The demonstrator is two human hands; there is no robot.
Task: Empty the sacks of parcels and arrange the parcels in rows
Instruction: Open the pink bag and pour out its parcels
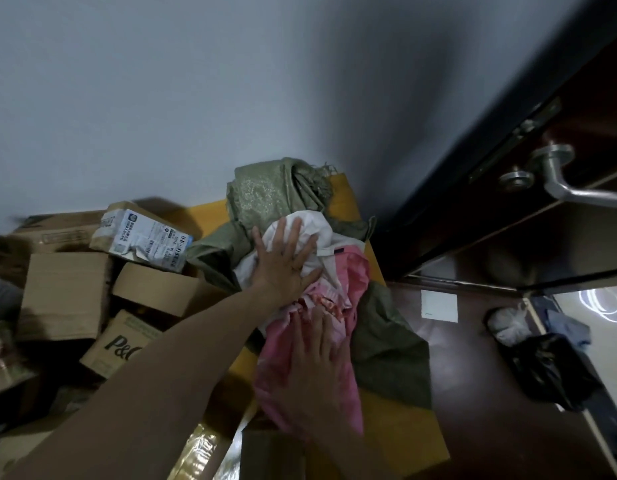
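A heap of empty sacks lies on a yellow surface (404, 427) against the wall: a green woven sack (265, 195) at the back, a white sack (317, 233) over it, a pink sack (300, 368) in front. My left hand (286, 261) lies flat with fingers spread on the white sack. My right hand (321, 362) presses flat on the pink sack. To the left is a pile of cardboard parcels (64, 292), among them a labelled parcel (144, 240) and a box printed "P&G" (123, 344).
A dark wooden door (508, 150) with a metal lever handle (563, 178) stands open on the right. On the dark floor by it lie a white card (438, 306), a black bag (549, 372) and a white bag (508, 323). A pale wall rises behind.
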